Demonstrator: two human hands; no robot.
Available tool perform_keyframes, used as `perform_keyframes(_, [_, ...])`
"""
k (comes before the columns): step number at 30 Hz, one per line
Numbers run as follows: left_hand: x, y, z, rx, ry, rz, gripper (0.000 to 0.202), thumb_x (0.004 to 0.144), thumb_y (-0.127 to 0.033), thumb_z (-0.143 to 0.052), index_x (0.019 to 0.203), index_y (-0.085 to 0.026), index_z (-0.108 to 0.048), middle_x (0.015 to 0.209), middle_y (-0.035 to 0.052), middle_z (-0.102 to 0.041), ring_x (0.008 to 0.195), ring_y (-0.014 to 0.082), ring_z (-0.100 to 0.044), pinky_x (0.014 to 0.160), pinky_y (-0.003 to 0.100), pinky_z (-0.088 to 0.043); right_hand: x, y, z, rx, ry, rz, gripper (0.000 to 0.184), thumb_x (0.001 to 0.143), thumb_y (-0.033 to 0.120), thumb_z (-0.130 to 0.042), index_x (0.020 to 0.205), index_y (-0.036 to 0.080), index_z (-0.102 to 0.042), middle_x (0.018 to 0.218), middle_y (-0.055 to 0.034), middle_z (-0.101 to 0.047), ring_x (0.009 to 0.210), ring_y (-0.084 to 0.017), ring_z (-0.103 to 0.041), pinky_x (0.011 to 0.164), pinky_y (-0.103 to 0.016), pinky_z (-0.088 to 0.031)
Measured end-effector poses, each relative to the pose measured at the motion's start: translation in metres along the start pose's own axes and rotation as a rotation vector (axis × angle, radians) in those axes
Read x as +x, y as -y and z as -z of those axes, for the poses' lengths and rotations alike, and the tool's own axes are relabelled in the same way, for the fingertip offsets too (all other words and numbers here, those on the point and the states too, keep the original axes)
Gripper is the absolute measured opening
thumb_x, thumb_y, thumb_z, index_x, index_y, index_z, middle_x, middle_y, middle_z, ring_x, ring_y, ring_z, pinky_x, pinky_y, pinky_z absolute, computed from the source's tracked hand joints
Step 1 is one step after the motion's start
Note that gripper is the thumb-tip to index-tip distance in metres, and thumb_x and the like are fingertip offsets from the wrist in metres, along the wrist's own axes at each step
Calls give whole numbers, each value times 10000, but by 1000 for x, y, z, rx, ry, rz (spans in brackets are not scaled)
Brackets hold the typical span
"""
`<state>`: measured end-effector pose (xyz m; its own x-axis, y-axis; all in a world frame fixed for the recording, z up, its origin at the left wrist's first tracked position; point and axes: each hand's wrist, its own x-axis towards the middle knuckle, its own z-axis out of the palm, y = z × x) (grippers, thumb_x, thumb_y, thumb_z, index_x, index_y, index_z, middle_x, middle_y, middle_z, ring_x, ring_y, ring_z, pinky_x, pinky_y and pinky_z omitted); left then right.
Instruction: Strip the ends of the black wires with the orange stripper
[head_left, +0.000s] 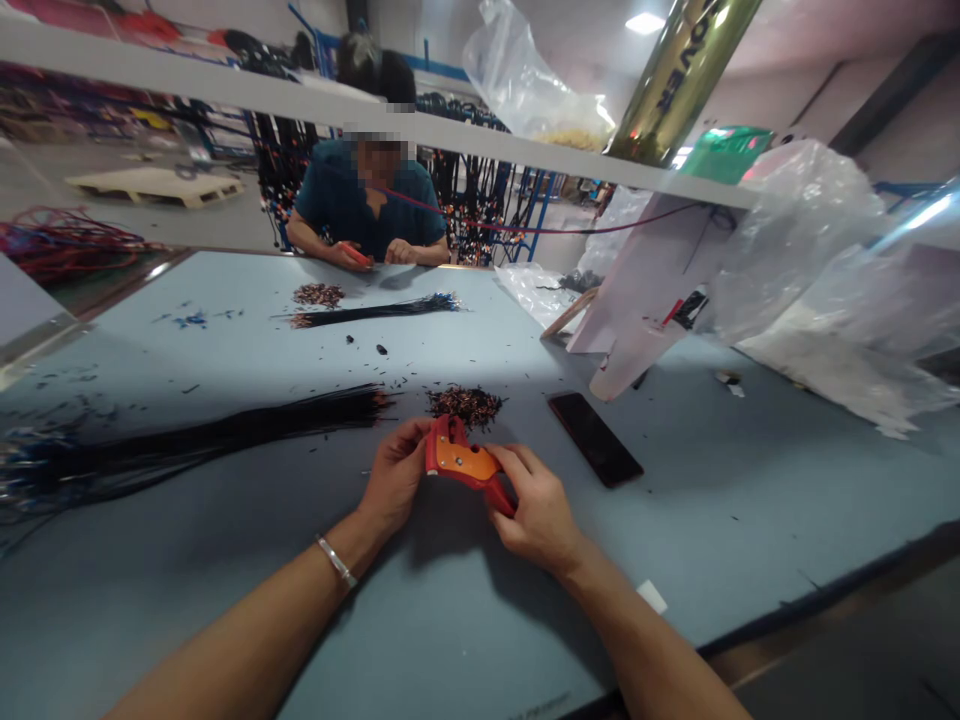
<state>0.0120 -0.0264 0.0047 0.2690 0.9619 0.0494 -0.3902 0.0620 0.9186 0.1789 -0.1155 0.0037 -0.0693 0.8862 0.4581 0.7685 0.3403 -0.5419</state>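
Observation:
A red and orange wire stripper (466,462) is held above the table, its handles gripped by my right hand (540,508). My left hand (396,475) is closed, its fingertips pinched right against the tool's head; whatever they hold there is hidden. Just beyond the tool lies a pile of small black and copper-coloured scraps (472,404). To the left stretches a long bundle of black wires (247,432), bare copper ends towards my hands and blue-and-silver ends at the far left.
A dark phone (596,438) lies to the right. Across the table (750,480) a co-worker (367,205) holds a red tool, near another black wire bundle (375,311) and scrap pile (319,294). A white shelf beam (480,135) crosses above; plastic bags (810,240) hang at right.

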Motion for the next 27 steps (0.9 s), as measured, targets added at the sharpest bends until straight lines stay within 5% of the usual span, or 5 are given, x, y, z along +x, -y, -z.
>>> perform_keyframes(18, [-1,-1,-1,-39,11,17,312,549,-380,-877,737,-173,-738,669,-4,-715,587,114,-596,594,216,-465,0,-5,2,-93,5,68,527,646,125,-507,1172,138,-538,1037,-145,-619,934,-280,-615,833,-420,-536])
perform_keyframes(27, [4,2,2,68,-101,-42,316,600,-431,-827,703,-158,-703,574,-39,-575,531,71,-430,516,190,-339,9,4,13,248,8,-172,428,651,154,-592,1079,181,-605,1007,-92,-661,917,-250,-626,860,-398,-507])
